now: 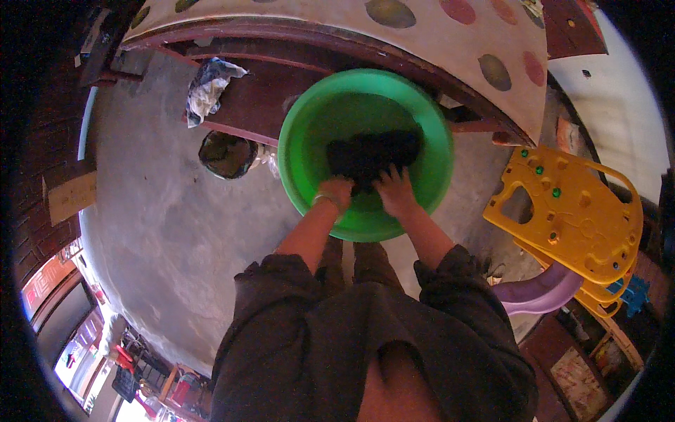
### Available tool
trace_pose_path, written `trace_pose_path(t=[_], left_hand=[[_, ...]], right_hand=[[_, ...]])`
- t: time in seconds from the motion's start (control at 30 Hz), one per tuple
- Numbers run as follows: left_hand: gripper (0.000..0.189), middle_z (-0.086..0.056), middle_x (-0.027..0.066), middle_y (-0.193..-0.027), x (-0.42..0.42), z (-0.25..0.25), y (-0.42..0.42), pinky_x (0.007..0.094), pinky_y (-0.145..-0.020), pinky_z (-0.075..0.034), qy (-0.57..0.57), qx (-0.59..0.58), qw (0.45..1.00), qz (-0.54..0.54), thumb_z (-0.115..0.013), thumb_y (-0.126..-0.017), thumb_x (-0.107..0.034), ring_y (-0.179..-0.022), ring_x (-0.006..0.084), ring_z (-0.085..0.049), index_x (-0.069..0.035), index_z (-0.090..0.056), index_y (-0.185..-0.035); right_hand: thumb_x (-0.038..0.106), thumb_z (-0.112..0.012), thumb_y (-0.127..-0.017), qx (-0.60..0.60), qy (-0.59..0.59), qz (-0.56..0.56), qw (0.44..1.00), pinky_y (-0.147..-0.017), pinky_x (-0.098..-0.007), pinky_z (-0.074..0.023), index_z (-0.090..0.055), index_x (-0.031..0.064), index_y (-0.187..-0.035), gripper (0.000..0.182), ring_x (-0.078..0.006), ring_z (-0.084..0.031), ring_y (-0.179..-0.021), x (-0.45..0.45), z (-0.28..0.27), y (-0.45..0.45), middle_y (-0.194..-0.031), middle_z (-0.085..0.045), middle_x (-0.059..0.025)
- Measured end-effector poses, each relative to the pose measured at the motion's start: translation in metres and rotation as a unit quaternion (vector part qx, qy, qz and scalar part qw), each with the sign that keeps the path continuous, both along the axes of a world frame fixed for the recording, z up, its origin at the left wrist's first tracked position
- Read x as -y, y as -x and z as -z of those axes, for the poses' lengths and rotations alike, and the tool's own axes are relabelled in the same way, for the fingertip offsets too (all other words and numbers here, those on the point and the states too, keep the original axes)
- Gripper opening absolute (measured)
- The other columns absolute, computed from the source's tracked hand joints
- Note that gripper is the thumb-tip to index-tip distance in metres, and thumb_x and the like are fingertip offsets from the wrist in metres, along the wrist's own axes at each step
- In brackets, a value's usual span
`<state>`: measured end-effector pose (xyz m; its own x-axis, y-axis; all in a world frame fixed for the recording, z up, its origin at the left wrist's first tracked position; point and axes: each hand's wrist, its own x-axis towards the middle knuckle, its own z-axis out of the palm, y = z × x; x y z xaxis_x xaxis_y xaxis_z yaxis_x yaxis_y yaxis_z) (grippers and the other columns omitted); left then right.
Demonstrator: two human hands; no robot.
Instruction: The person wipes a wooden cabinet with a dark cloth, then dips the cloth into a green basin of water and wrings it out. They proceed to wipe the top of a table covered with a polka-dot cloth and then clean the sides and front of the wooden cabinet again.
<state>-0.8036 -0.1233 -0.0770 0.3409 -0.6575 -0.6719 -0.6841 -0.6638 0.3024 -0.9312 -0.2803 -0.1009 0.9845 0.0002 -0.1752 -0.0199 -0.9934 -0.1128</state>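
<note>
A round green plastic basin (367,230) is in front of me, close to the table edge. Inside it lies a bunched, very dark cloth (375,150). My left hand (336,193), with a band at the wrist, has its fingers curled onto the near left edge of the cloth. On the near right edge rests my right hand (394,191), its fingers spread and touching the cloth. The fingertips of both hands blend into the dark fabric. Whether water stands in the basin is hard to tell.
A table with a leaf-patterned cover (337,13) stands beyond the basin, a crumpled plastic bag (211,92) on its lower shelf. Left of the basin is a lined bin (228,154) on the concrete floor (158,211). Yellow plastic panels (569,211) and a purple slide piece (543,291) are at right.
</note>
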Motion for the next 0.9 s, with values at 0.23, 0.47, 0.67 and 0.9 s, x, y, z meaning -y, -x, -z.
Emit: trace_pose_path(t=[0.23,0.47,0.67,0.9], left_hand=[[0.021,-0.061,0.0102,-0.102,-0.019,-0.038,-0.015,0.0425,-0.079,-0.049,0.156,0.056,0.978,-0.125,-0.054,-0.074,-0.008,-0.098,0.0302,-0.059,-0.012,-0.062,-0.094],[0.021,-0.061,0.008,-0.095,-0.046,-0.07,-0.044,0.0417,-0.075,-0.049,0.286,0.145,0.934,-0.16,-0.054,-0.07,-0.002,-0.094,0.0312,-0.058,-0.012,-0.061,-0.087],[0.024,-0.063,0.0106,-0.098,-0.045,-0.111,-0.055,0.0338,-0.084,-0.047,0.472,-0.199,0.754,-0.41,-0.048,-0.07,0.005,-0.094,0.0259,-0.059,-0.005,-0.054,-0.091],[0.023,-0.061,0.0134,-0.093,-0.062,-0.135,-0.087,0.0314,-0.087,-0.045,0.566,-0.218,0.63,-0.485,-0.043,-0.069,0.008,-0.092,0.0224,-0.058,0.0,-0.051,-0.089]], right_hand=[[0.01,-0.066,-0.071,-0.04,-0.187,0.21,0.959,-0.092,-0.0429,-0.0421,-0.062,0.0085,-0.094,0.024,-0.0272,-0.058,-0.096,0.013,-0.03,-0.025,-0.09,-0.063,-0.0111],[0.012,-0.069,-0.069,0.077,-0.567,0.42,0.704,-0.078,-0.0348,-0.0448,-0.061,0.0079,-0.093,0.026,-0.0203,-0.057,-0.085,0.058,-0.081,-0.033,-0.088,-0.062,-0.0068],[0.004,-0.062,-0.075,0.168,-0.684,0.441,0.556,-0.076,-0.0257,-0.0427,-0.058,0.0066,-0.101,0.026,-0.015,-0.054,-0.087,0.064,-0.135,-0.039,-0.092,-0.056,-0.003],[-0.001,-0.057,-0.078,0.279,-0.696,0.438,0.496,-0.079,-0.0305,-0.0475,-0.057,0.0022,-0.103,0.025,-0.0189,-0.057,-0.09,0.089,-0.162,-0.035,-0.097,-0.058,-0.0071]])
